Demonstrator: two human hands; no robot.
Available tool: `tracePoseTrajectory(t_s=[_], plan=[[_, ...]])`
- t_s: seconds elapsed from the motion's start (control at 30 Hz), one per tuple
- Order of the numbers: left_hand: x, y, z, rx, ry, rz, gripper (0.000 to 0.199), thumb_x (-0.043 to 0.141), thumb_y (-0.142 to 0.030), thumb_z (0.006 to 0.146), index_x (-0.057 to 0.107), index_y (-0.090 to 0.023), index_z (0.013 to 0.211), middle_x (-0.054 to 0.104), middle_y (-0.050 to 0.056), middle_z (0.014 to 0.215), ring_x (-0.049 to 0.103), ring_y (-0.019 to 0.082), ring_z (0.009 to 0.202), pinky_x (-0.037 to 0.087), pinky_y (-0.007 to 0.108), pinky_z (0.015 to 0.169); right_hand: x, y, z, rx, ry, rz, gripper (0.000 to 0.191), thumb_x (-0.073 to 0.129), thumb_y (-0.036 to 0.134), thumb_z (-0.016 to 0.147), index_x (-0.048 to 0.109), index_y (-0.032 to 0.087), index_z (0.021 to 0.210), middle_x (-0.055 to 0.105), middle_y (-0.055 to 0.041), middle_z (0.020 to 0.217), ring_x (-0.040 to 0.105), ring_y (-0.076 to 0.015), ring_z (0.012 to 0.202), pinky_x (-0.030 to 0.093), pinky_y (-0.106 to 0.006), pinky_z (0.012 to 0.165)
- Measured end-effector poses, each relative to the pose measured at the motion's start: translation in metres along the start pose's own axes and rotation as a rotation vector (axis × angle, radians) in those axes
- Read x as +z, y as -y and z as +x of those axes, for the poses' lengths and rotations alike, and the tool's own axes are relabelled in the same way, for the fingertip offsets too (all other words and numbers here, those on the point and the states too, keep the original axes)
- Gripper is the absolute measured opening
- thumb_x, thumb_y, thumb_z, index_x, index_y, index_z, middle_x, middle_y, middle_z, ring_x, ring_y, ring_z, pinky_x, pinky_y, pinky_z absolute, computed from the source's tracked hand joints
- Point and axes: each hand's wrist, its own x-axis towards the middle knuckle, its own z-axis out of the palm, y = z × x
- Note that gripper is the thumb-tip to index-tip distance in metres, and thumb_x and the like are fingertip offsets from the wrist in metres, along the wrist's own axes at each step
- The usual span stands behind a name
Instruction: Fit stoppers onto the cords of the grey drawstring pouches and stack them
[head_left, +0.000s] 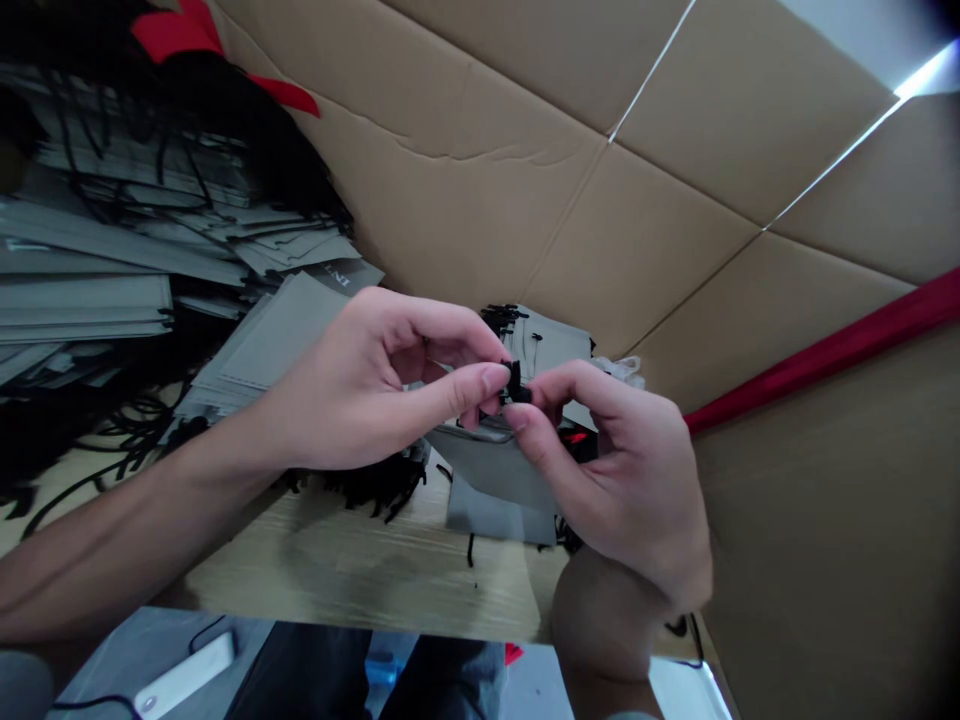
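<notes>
My left hand is closed in a pinch on a small black cord piece, held between thumb and forefinger. From the other side, my right hand pinches the lower end of the same black piece, so the fingertips of both hands nearly meet. Its exact shape is partly covered by the fingers. Below and behind the hands lies a stack of grey paper bags, with black cord ends sticking out at its far edge.
Stacked grey bags with black cord handles fill the left side, with a red ribbon above them. Cardboard walls rise behind and at right. The wooden table's front edge runs close to my legs. A white bar-shaped object lies lower left.
</notes>
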Motion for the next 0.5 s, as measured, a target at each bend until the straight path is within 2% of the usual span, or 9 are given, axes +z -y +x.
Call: tracePoseTrajectory(t_s=[0.1,0.17,0.23,0.3,0.37,0.43,0.5], plan=[[-0.005,-0.002,0.000,0.015,0.036,0.118,0.014,0.090,-0.040,0.106,0.086,-0.027,0.112,0.087,-0.001,0.093,0.082,0.018,0.082,0.062,0.028,0.065,-0.001,0.000,-0.003,0.029,-0.028,0.018,0.023,0.082,0.024,0.111,0.070,0.025,0.091,0.072,0.0054,0.080,0.064,-0.0113,0.069,0.054,-0.026,0.065],[-0.012,-0.003,0.000,0.016,0.129,0.336,0.029,0.091,-0.048,0.104,0.086,-0.028,0.125,0.090,0.003,0.110,0.083,0.022,0.097,0.063,0.030,0.070,-0.004,-0.002,-0.006,0.084,-0.112,0.020,0.020,0.083,0.025,0.111,0.073,0.026,0.094,0.071,0.0052,0.081,0.063,-0.0122,0.070,0.053,-0.027,0.065],[-0.021,-0.003,-0.001,-0.025,0.266,0.578,0.039,0.092,-0.052,0.102,0.085,-0.029,0.132,0.090,0.004,0.124,0.081,0.023,0.100,0.060,0.030,0.071,-0.006,-0.005,-0.008,0.147,-0.240,0.022,0.015,0.084,0.027,0.111,0.077,0.027,0.098,0.070,0.0040,0.081,0.061,-0.0136,0.069,0.050,-0.028,0.062],[-0.029,-0.001,-0.001,-0.086,0.383,0.723,0.024,0.082,-0.049,0.108,0.086,-0.028,0.119,0.089,0.002,0.113,0.076,0.020,0.085,0.054,0.030,0.069,-0.009,-0.009,-0.008,0.194,-0.356,0.039,0.017,0.087,0.034,0.111,0.078,0.027,0.099,0.070,0.0020,0.081,0.059,-0.0151,0.068,0.047,-0.029,0.057],[-0.035,0.001,0.001,-0.108,0.430,0.759,0.025,0.070,-0.042,0.113,0.084,-0.026,0.100,0.082,0.000,0.087,0.066,0.016,0.068,0.048,0.032,0.065,-0.012,-0.015,-0.005,0.216,-0.431,0.050,0.023,0.089,0.041,0.110,0.077,0.027,0.096,0.068,0.0005,0.081,0.057,-0.0162,0.068,0.046,-0.029,0.055],[-0.039,0.001,0.003,-0.080,0.408,0.751,0.032,0.066,-0.041,0.115,0.084,-0.026,0.093,0.075,-0.001,0.074,0.060,0.015,0.062,0.044,0.033,0.062,-0.014,-0.023,-0.002,0.223,-0.460,0.043,0.030,0.088,0.046,0.111,0.076,0.026,0.093,0.065,0.0010,0.078,0.053,-0.0157,0.066,0.044,-0.029,0.054],[-0.041,-0.002,0.006,-0.036,0.337,0.744,0.030,0.067,-0.041,0.114,0.087,-0.026,0.098,0.076,-0.001,0.076,0.061,0.015,0.064,0.044,0.033,0.061,-0.014,-0.032,0.002,0.207,-0.462,0.048,0.035,0.088,0.052,0.111,0.076,0.025,0.092,0.063,0.0016,0.077,0.052,-0.0151,0.065,0.044,-0.029,0.054]])
